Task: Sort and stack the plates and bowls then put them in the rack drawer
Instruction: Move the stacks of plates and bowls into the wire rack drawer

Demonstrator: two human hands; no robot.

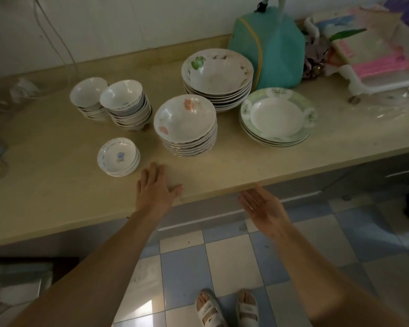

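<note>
Now, left hand (155,188): flat on the countertop (57,185) near its front edge, fingers straight, holding nothing.
Right hand (262,205): below that edge, palm up, fingers straight, empty.
Crockery: sorted stacks mid-countertop, saucers (118,157) nearest the left hand.

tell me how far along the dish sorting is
Sorting looks done: six stacks stand on the counter, from small saucers to green-rimmed plates. Nothing is in hand: the left hand rests flat on the counter, the right hand hangs open below its edge. Moving stacks into the drawer remains.
</note>
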